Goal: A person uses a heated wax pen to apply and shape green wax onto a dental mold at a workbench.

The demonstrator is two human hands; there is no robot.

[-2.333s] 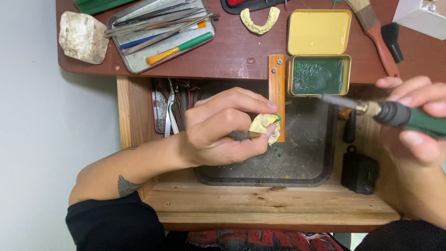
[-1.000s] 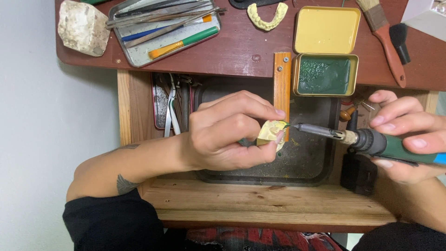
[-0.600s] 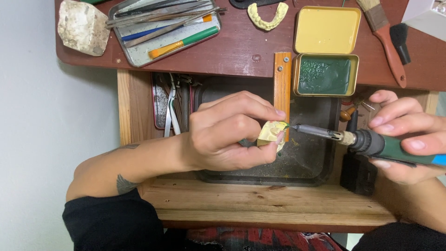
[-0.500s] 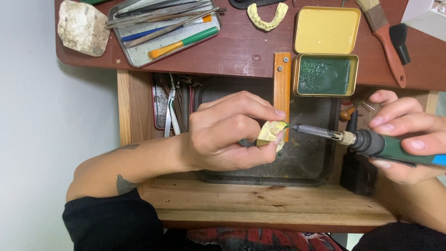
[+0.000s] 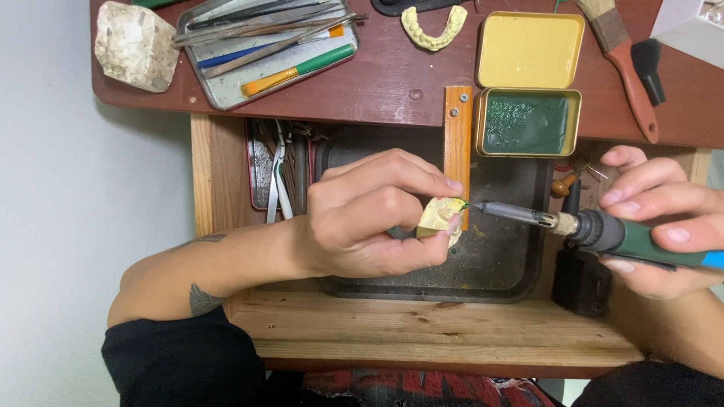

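Wooden bench (image 5: 422,332), reddish-brown worktop (image 5: 392,83)

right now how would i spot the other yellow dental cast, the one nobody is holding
Start at the dark red bench top along the top of the view. Between the metal tray of tools and the open yellow tin lid lies the loose dental cast. It is a pale yellow horseshoe arch lying bare on the wood, unlike the one pinched in the left hand.

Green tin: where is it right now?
Head view, upper right: the green tin lies open on the desk edge, below its yellow lid, right of the wooden peg.
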